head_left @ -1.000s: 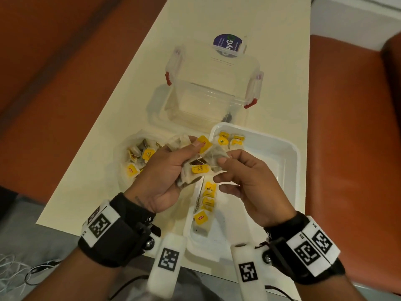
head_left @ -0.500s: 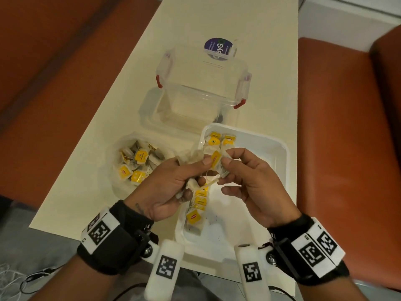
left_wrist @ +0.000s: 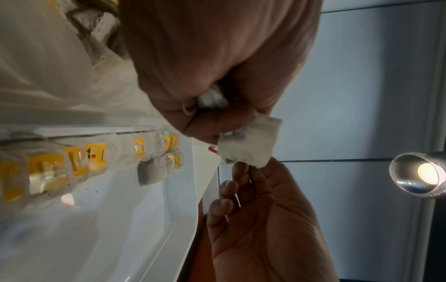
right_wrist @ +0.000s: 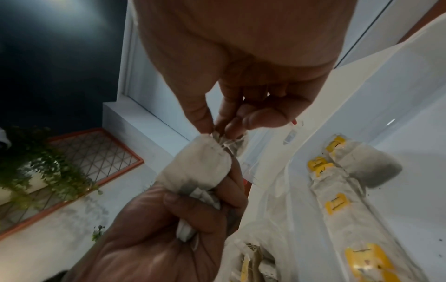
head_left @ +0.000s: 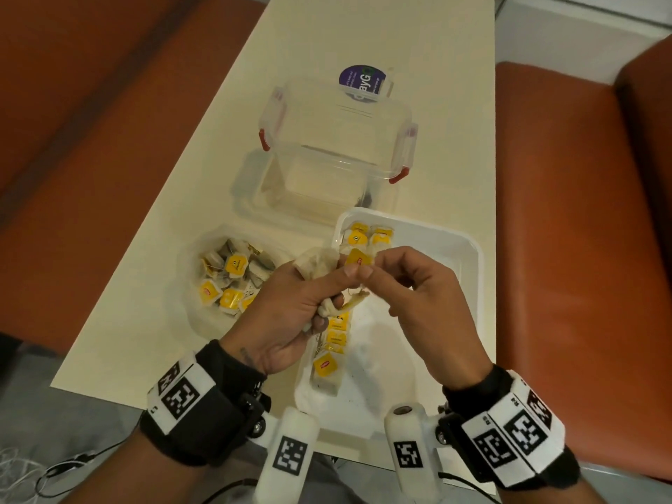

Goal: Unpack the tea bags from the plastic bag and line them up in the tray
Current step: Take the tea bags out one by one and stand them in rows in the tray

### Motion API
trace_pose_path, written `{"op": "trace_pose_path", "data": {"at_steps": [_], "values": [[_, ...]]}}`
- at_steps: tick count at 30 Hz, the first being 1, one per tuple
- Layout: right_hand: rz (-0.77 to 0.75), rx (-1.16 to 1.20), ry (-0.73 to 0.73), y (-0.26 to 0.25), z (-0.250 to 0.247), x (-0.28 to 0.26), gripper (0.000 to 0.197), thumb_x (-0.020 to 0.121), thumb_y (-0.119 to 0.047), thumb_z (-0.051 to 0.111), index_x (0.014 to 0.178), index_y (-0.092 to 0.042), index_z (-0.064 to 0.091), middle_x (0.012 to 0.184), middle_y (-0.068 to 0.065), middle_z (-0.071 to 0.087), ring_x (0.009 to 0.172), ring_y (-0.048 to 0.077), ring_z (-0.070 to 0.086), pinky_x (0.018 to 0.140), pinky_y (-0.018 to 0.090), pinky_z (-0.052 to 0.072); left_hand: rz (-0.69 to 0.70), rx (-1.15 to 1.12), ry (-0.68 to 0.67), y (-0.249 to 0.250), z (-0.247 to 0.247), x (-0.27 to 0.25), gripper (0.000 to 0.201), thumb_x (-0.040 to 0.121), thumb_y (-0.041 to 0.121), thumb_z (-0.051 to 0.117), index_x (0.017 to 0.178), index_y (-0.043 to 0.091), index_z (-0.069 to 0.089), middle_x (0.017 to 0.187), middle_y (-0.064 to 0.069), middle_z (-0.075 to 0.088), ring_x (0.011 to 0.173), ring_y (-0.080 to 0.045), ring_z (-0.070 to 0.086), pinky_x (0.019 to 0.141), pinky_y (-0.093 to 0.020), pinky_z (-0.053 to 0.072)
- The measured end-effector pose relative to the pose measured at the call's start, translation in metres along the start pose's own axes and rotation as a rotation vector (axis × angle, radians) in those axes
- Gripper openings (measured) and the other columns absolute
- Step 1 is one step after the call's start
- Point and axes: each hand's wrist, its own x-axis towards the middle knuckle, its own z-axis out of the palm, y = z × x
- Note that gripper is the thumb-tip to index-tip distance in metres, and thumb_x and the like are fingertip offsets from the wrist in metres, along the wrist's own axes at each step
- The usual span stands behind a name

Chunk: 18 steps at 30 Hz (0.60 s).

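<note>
My left hand (head_left: 327, 285) grips a small bunch of tea bags (head_left: 316, 263) above the left edge of the white tray (head_left: 458, 249). My right hand (head_left: 367, 267) pinches the top of one tea bag with a yellow tag (head_left: 356, 257) from that bunch. In the right wrist view my right hand's fingertips (right_wrist: 217, 129) hold the gathered top of the tea bag (right_wrist: 195, 166), and my left hand (right_wrist: 188, 213) is curled round the rest. A row of tea bags (head_left: 332, 343) lies along the tray's left side, with a few more (head_left: 367, 234) at its far corner. The open plastic bag (head_left: 232, 281) holds several more.
A clear lidded container (head_left: 334, 140) with red clips stands on the cream table (head_left: 454, 103), just beyond the tray. Orange seats flank the table on both sides. The tray's right half (head_left: 436, 321) holds no tea bags.
Both hands have drawn closer together and moved a little toward the tray's far corner. The right hand's pinch has shifted onto the yellow-tagged tea bag at the top of the bunch.
</note>
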Motion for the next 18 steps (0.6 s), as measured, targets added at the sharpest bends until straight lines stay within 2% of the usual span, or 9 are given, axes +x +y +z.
{"op": "trace_pose_path", "data": {"at_steps": [2, 6, 9, 11, 14, 16, 18], "values": [[0.029, 0.071, 0.047, -0.001, -0.003, 0.004, 0.009, 0.089, -0.022, 0.072, 0.082, -0.017, 0.069, 0.071, -0.006, 0.065, 0.066, 0.009, 0.054, 0.060, 0.023, 0.044, 0.014, 0.077, -0.039, 0.001, -0.002, -0.002, 0.028, 0.066, 0.025, 0.079, 0.091, 0.017, 0.072, 0.064, 0.003, 0.060, 0.049, -0.003, 0.045, 0.036, -0.013, 0.030], [0.103, 0.207, 0.126, -0.002, -0.014, 0.014, 0.009, 0.093, -0.018, 0.066, 0.085, -0.013, 0.063, 0.078, 0.001, 0.067, 0.070, 0.012, 0.061, 0.065, 0.029, 0.048, -0.020, 0.150, -0.092, 0.001, -0.010, 0.000, 0.049, 0.063, 0.025, 0.080, 0.110, 0.012, 0.070, 0.066, 0.002, 0.061, 0.051, -0.008, 0.042, 0.036, -0.014, 0.031], [0.167, 0.327, 0.142, -0.003, -0.021, 0.021, 0.012, 0.095, -0.015, 0.060, 0.084, -0.014, 0.058, 0.078, 0.003, 0.068, 0.068, 0.013, 0.061, 0.063, 0.028, 0.048, -0.047, 0.189, -0.115, 0.000, -0.015, 0.002, 0.047, 0.063, 0.023, 0.079, 0.108, 0.012, 0.071, 0.060, 0.006, 0.057, 0.043, -0.002, 0.041, 0.037, -0.013, 0.030], [0.201, 0.386, 0.134, -0.003, -0.026, 0.024, 0.011, 0.096, -0.012, 0.054, 0.086, -0.010, 0.056, 0.073, 0.002, 0.068, 0.065, 0.012, 0.060, 0.060, 0.024, 0.049, -0.061, 0.206, -0.124, -0.001, -0.019, 0.005, 0.044, 0.061, 0.025, 0.080, 0.103, 0.014, 0.074, 0.058, 0.006, 0.055, 0.044, -0.003, 0.039, 0.038, -0.013, 0.029], [0.246, 0.398, 0.034, -0.004, -0.034, 0.025, 0.013, 0.095, -0.006, 0.051, 0.086, -0.010, 0.059, 0.067, 0.002, 0.065, 0.062, 0.012, 0.059, 0.057, 0.022, 0.049, -0.058, 0.181, -0.119, 0.000, -0.024, 0.008, 0.045, 0.061, 0.028, 0.080, 0.103, 0.012, 0.075, 0.064, 0.002, 0.052, 0.051, -0.007, 0.033, 0.037, -0.013, 0.029], [0.209, 0.241, -0.074, -0.005, -0.038, 0.025, 0.019, 0.093, 0.000, 0.054, 0.084, -0.014, 0.065, 0.069, 0.003, 0.066, 0.063, 0.012, 0.059, 0.061, 0.024, 0.049, -0.027, 0.165, -0.113, 0.003, -0.025, 0.009, 0.047, 0.066, 0.031, 0.078, 0.108, 0.010, 0.074, 0.072, 0.001, 0.052, 0.053, -0.007, 0.033, 0.036, -0.014, 0.028], [0.158, 0.046, -0.211, -0.007, -0.041, 0.025, 0.018, 0.091, 0.002, 0.059, 0.087, -0.013, 0.069, 0.072, 0.005, 0.068, 0.067, 0.013, 0.060, 0.067, 0.027, 0.049, 0.027, 0.189, -0.145, 0.008, -0.023, 0.009, 0.044, 0.071, 0.033, 0.075, 0.112, 0.015, 0.074, 0.080, 0.000, 0.056, 0.056, -0.007, 0.035, 0.040, -0.016, 0.028]]}}
